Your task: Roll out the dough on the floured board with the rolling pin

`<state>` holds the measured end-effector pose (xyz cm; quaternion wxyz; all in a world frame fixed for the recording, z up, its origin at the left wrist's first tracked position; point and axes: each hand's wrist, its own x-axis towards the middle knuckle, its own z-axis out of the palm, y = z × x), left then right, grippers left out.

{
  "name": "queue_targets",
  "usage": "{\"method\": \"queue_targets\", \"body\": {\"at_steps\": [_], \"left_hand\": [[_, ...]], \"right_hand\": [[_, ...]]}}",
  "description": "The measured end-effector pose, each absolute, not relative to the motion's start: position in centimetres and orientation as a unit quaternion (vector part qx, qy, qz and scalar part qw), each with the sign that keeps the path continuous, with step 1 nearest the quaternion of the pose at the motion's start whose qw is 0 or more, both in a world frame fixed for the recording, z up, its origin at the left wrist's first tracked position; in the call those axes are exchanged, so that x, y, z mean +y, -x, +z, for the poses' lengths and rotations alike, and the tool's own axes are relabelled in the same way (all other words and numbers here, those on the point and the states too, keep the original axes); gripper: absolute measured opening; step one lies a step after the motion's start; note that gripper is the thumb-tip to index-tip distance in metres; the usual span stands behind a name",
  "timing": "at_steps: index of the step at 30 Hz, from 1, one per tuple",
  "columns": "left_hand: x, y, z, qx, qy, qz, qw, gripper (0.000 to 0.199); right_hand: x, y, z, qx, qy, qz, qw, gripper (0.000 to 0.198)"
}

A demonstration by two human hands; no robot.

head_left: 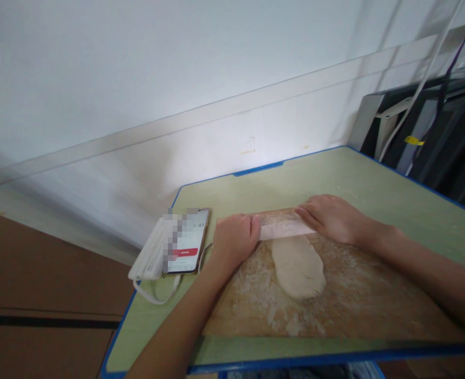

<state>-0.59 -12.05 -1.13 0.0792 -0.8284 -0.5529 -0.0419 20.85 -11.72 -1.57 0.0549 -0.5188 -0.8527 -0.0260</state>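
A pale oval piece of dough (pixel 298 268) lies on a floured wooden board (pixel 354 300). A rolling pin (pixel 282 229) rests across the far end of the dough. My left hand (pixel 234 239) presses on the pin's left end, fingers curled over it. My right hand (pixel 333 217) lies on the pin's right end, palm down. Both forearms reach in from the bottom edge of the view.
The board sits on a green table with blue edging (pixel 256 363). A phone (pixel 185 241) with a lit screen lies at the table's left corner on top of a white face mask (pixel 149 260). A white wall stands behind; dark equipment and cables (pixel 433 126) at far right.
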Motion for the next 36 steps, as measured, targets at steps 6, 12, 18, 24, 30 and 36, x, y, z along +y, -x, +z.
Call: {"method": "queue_targets", "body": {"at_steps": [6,12,18,24,30,36], "left_hand": [[-10.9,0.1,-1.5,-0.565,0.821,-0.046,0.076,0.051],[-9.6,0.0,-1.2,-0.566,0.821,-0.05,0.061,0.043],[-7.6,-0.2,-1.2,-0.59,0.804,-0.054,0.053,0.042],[-5.8,-0.5,-1.1,-0.608,0.791,-0.049,0.038,0.04],[-5.8,-0.5,-1.1,-0.611,0.789,-0.048,0.034,0.042],[-5.8,-0.4,-1.3,-0.608,0.793,-0.026,0.025,0.04]], "right_hand": [[-10.6,-20.7,-1.3,-0.861,0.505,-0.034,0.052,0.047],[-9.1,-20.7,-1.1,-0.856,0.514,-0.03,0.043,0.044],[-7.1,-20.7,-1.0,-0.849,0.525,-0.016,0.055,0.042],[-6.5,-20.5,-1.0,-0.838,0.539,-0.024,0.087,0.038],[-6.9,-20.5,-1.1,-0.827,0.549,-0.027,0.118,0.039],[-6.9,-20.6,-1.4,-0.829,0.542,-0.007,0.135,0.036]]}}
